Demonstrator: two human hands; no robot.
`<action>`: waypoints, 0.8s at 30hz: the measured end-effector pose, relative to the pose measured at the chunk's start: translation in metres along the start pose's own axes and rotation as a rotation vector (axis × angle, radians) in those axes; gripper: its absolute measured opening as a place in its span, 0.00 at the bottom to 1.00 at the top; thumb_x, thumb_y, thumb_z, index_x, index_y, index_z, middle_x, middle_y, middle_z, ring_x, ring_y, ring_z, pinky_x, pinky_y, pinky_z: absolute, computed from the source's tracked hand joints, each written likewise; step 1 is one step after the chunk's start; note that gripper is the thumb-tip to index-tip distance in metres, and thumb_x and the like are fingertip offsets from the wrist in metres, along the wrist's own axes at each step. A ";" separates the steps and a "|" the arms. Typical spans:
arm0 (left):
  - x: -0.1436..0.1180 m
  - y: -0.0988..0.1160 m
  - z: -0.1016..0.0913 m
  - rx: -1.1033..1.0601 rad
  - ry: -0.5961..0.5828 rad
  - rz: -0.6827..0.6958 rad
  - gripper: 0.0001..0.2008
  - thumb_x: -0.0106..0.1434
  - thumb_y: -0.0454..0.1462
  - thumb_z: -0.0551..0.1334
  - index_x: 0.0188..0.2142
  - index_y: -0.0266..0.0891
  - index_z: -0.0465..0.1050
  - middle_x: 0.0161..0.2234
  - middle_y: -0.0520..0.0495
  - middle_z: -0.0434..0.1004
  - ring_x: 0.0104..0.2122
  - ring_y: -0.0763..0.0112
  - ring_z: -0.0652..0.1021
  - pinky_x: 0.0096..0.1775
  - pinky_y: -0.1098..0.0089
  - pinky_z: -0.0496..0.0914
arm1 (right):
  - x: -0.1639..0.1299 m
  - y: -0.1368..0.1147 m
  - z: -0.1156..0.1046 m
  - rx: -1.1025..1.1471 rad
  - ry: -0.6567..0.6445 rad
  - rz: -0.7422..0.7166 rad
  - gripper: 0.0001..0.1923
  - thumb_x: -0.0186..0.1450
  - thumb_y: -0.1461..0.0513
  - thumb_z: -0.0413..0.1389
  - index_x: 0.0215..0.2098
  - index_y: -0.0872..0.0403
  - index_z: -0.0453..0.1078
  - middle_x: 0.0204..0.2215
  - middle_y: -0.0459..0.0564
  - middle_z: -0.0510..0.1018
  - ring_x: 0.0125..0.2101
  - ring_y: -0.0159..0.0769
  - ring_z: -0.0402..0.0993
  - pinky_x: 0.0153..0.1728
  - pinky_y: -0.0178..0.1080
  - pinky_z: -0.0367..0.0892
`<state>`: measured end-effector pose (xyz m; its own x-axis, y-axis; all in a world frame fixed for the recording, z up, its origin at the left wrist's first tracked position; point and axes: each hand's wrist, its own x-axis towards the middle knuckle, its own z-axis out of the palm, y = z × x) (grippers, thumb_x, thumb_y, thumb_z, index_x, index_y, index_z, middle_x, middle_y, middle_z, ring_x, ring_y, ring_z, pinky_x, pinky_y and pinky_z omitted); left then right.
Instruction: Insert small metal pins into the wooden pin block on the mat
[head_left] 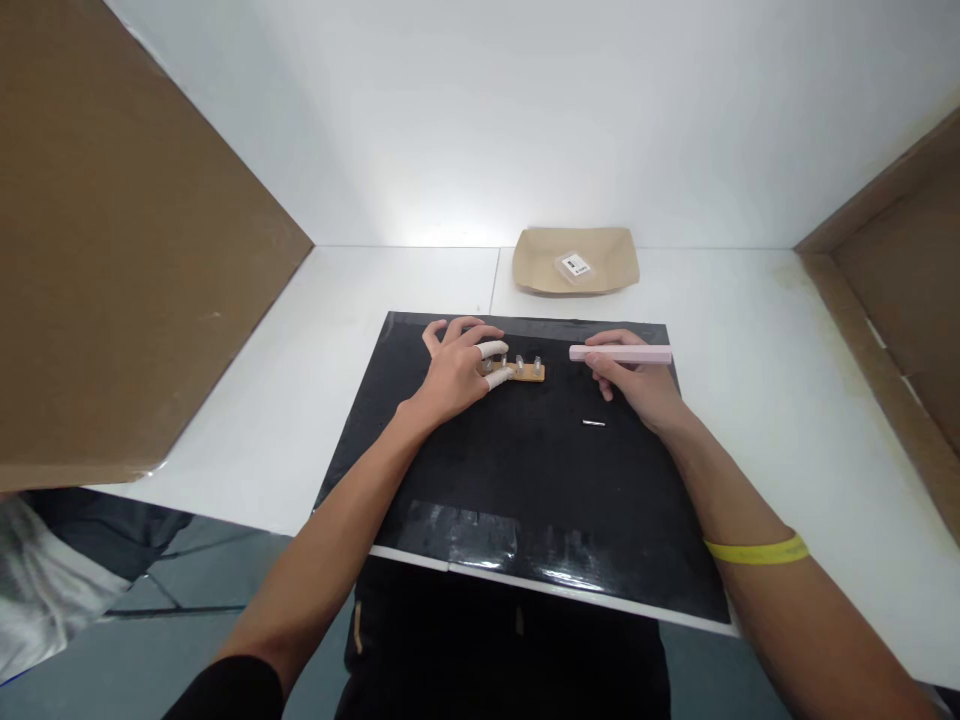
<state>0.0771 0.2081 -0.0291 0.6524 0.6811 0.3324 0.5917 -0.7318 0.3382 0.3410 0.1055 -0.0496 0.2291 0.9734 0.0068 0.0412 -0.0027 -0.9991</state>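
On the black mat point(495, 470), my left hand point(457, 368) grips the left end of a small wooden strip point(531, 373) between thumb and index finger. Both of those fingertips wear white covers. Several small clear pieces point(520, 364) stand upright in a row on the strip. To the right, my right hand point(626, 375) is closed around a long pale pink bar point(621, 354), held level above the mat; what kind of thing it is I cannot tell. Below that hand lies a small thin metal piece point(593, 423), silver with a dark end.
A brown paper tray point(536, 275) sits at the back, holding a small clear case point(575, 266) with a printed label. Cardboard panels point(135, 250) flank the white table point(247, 420), and a white wall rises behind. Part of another person's clothing shows at the lower left.
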 end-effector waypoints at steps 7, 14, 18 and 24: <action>-0.022 0.005 -0.013 0.077 0.044 -0.040 0.28 0.63 0.44 0.74 0.61 0.48 0.72 0.69 0.39 0.68 0.67 0.42 0.63 0.62 0.42 0.52 | 0.002 0.001 -0.001 -0.002 0.000 0.010 0.22 0.61 0.47 0.70 0.44 0.50 0.74 0.24 0.41 0.74 0.19 0.28 0.66 0.18 0.33 0.64; -0.049 -0.015 -0.017 -0.024 0.071 -0.278 0.27 0.64 0.45 0.73 0.60 0.47 0.72 0.69 0.39 0.67 0.66 0.43 0.63 0.62 0.41 0.55 | 0.001 0.000 0.000 -0.008 -0.008 -0.007 0.23 0.60 0.47 0.71 0.44 0.51 0.74 0.24 0.41 0.74 0.19 0.28 0.66 0.18 0.32 0.63; -0.048 -0.024 -0.010 -0.045 0.033 -0.325 0.20 0.64 0.43 0.73 0.54 0.46 0.77 0.65 0.41 0.73 0.65 0.44 0.66 0.61 0.39 0.56 | 0.001 0.001 0.000 -0.018 -0.007 -0.016 0.23 0.60 0.47 0.71 0.44 0.51 0.74 0.24 0.42 0.75 0.20 0.28 0.66 0.18 0.32 0.62; -0.036 -0.024 -0.005 -0.085 -0.013 -0.343 0.09 0.66 0.42 0.72 0.46 0.50 0.83 0.66 0.48 0.74 0.67 0.47 0.64 0.64 0.40 0.54 | 0.002 0.001 -0.001 -0.060 0.008 -0.016 0.23 0.59 0.46 0.71 0.43 0.52 0.75 0.24 0.42 0.75 0.18 0.28 0.66 0.18 0.32 0.62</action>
<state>0.0367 0.2012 -0.0448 0.4290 0.8861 0.1757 0.7363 -0.4556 0.5003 0.3422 0.1074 -0.0504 0.2355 0.9716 0.0235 0.1031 -0.0010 -0.9947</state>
